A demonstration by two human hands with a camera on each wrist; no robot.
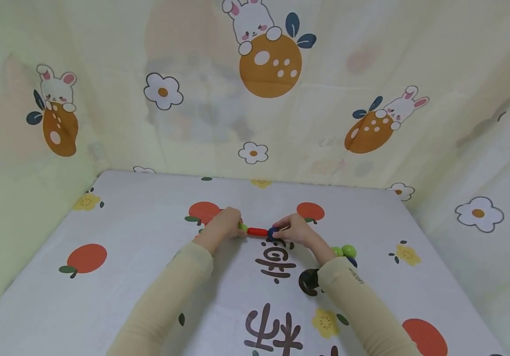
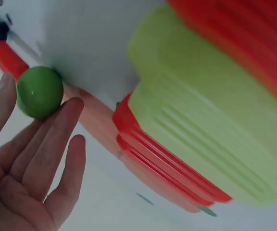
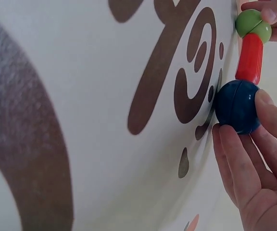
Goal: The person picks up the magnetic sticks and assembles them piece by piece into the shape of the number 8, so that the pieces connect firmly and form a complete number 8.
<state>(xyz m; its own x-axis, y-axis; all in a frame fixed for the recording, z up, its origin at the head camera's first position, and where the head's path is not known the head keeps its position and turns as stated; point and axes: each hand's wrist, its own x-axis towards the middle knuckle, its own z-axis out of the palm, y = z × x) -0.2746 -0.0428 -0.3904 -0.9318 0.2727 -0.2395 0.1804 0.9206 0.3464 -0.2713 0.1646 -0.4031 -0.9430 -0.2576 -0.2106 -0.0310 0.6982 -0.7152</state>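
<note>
A short red rod (image 1: 257, 232) lies between a green ball (image 2: 40, 92) and a dark blue ball (image 3: 237, 107), the three joined in a line at the tabletop. My left hand (image 1: 225, 227) pinches the green ball at the left end, thumb on one side and fingers on the other. At the right end, my right hand (image 1: 298, 231) holds the blue ball between thumb and fingertips. Close to the left wrist camera, a light green rod (image 2: 201, 110) and red rods (image 2: 162, 154) loom large; my left hand mostly hides them in the head view.
Beside my right forearm sit green balls (image 1: 349, 250) and a dark blue piece (image 1: 352, 261), partly covered by the sleeve. A white cloth (image 1: 139, 277) printed with fruit and characters covers the table. Patterned curtains (image 1: 201, 128) enclose the back and sides.
</note>
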